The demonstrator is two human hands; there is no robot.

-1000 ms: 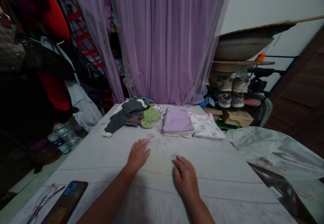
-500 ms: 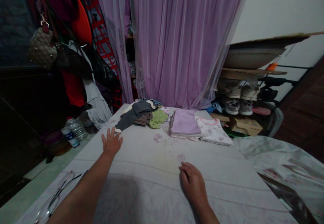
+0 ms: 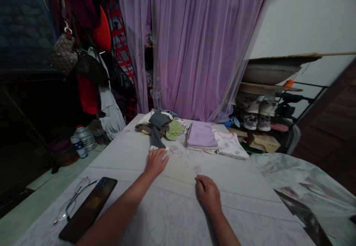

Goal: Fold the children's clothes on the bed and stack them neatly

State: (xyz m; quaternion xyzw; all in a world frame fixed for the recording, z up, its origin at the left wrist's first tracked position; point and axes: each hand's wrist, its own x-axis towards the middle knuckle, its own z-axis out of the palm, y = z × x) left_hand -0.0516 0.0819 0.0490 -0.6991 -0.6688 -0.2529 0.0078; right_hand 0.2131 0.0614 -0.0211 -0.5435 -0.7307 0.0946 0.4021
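My left hand [image 3: 156, 163] reaches forward with its fingertips on the white-edged end of a dark grey garment [image 3: 158, 133]. That garment, perhaps trousers or a long sleeve, trails toward me from a loose clothes pile. In the pile are a green cloth [image 3: 175, 130] and a brown piece [image 3: 143, 127]. My right hand [image 3: 209, 194] rests on the pale sheet [image 3: 178, 186] with its fingers curled and nothing visible in them. Beyond it, a folded lilac cloth [image 3: 202, 134] tops a neat stack, beside a folded white patterned shirt [image 3: 230, 144] with a pink collar.
A phone [image 3: 89, 209] and eyeglasses [image 3: 69, 203] lie by my left forearm. Water bottles [image 3: 85, 138] stand on the floor at left, below hanging bags [image 3: 64, 55]. A purple curtain [image 3: 191, 53] closes the back. Shoes [image 3: 257, 121] and a cardboard box [image 3: 264, 142] fill a rack at right.
My left hand has moved right, and the end of the dark grey garment has swung right with it. My right hand's fingers are more curled. The phone has come into sight.
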